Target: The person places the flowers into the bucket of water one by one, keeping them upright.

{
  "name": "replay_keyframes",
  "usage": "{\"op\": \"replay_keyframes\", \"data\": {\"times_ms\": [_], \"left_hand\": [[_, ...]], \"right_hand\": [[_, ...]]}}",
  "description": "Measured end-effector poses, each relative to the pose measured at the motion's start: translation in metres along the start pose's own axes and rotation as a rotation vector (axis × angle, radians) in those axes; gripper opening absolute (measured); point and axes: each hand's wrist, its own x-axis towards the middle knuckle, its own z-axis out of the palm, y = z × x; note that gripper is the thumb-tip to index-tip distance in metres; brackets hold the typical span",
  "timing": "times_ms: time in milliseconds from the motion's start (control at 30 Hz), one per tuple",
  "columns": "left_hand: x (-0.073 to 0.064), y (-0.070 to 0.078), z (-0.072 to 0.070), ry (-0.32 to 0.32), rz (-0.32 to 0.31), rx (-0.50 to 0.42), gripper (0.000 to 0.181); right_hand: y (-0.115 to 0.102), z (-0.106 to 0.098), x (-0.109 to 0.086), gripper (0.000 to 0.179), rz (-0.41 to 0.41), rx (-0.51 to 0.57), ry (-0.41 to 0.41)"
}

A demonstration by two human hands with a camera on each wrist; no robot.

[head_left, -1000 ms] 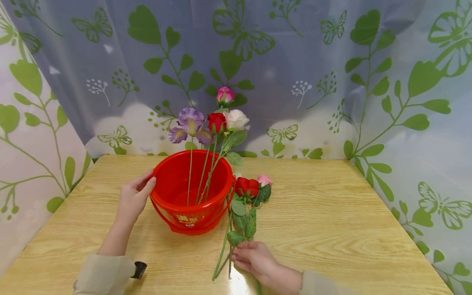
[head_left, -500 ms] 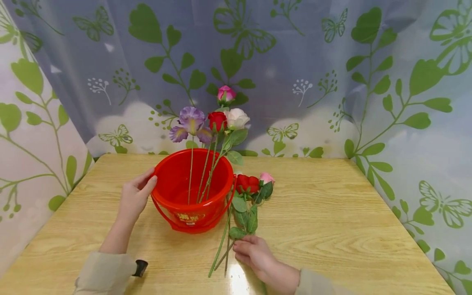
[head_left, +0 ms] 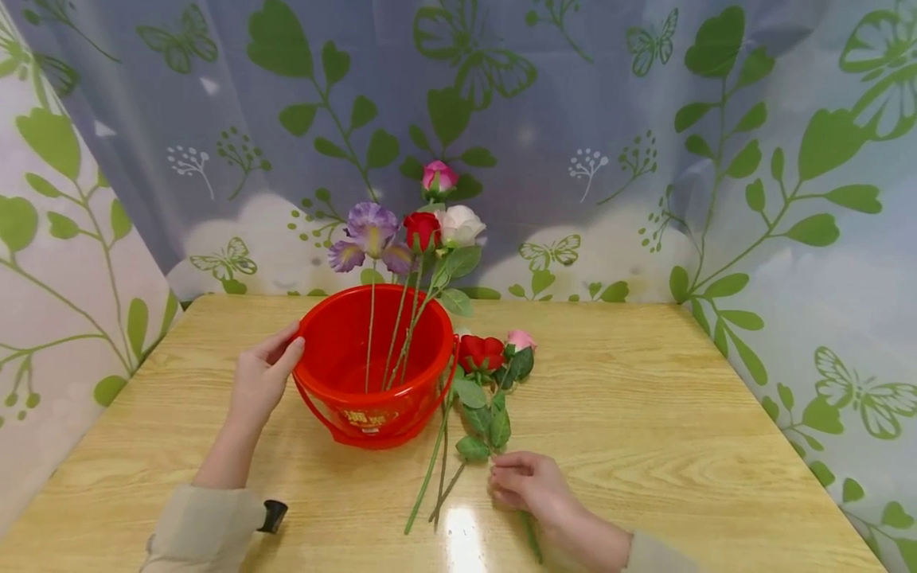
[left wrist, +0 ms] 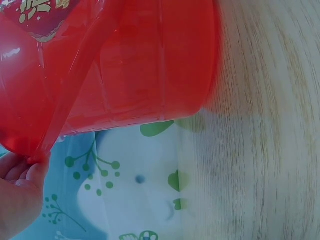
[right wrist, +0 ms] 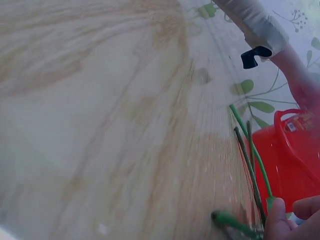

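Note:
A red plastic bucket (head_left: 387,418) stands on the table. My left hand (head_left: 261,382) grips its rim at the left, thumb outside. Inside lean a purple iris (head_left: 371,229), a red rose (head_left: 423,231), a white rose (head_left: 461,226) and a bright pink rose (head_left: 439,177). To the right of the bucket lie a fuller red flower (head_left: 481,352) and a light pink rose (head_left: 520,341) with leafy stems. My right hand (head_left: 533,485) pinches a leafy green rose stem (head_left: 530,537) low down; its lower end sticks out below the hand. Which bloom it bears is partly hidden by overlapping leaves.
Several loose stem ends (head_left: 427,477) lie in front of the bucket's right side. The bucket's red handle (head_left: 451,382) hangs down around its front. A black strap (head_left: 273,516) shows at my left cuff. Patterned curtains (head_left: 573,159) border the wooden table (head_left: 645,414).
My right hand has moved right, dragging the pinched stem and its leaves that way. The light pink rose has shifted slightly right and back. The left hand stays on the rim.

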Motion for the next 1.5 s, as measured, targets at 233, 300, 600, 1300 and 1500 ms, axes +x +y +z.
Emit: {"op": "replay_keyframes", "data": {"times_ms": [233,300,600,1300,1500], "left_hand": [[0.0,0.001,0.0,-0.004,0.006,0.007,0.041],[0.0,0.001,0.0,-0.002,0.006,0.01,0.041],[0.001,0.002,0.0,0.002,0.011,0.021,0.04],[0.0,0.002,0.0,-0.002,-0.006,0.021,0.042],[0.001,0.002,0.0,-0.006,-0.002,0.026,0.04]], "right_hand": [[0.001,-0.013,0.002,0.029,-0.062,-0.115,0.092],[0.003,-0.016,0.003,0.029,-0.088,-0.154,0.084],[0.003,-0.024,0.01,0.03,-0.073,-0.285,-0.033],[-0.003,-0.027,0.019,0.026,0.007,-0.29,-0.052],[-0.007,-0.027,0.016,0.028,-0.031,-0.249,-0.012]]}}
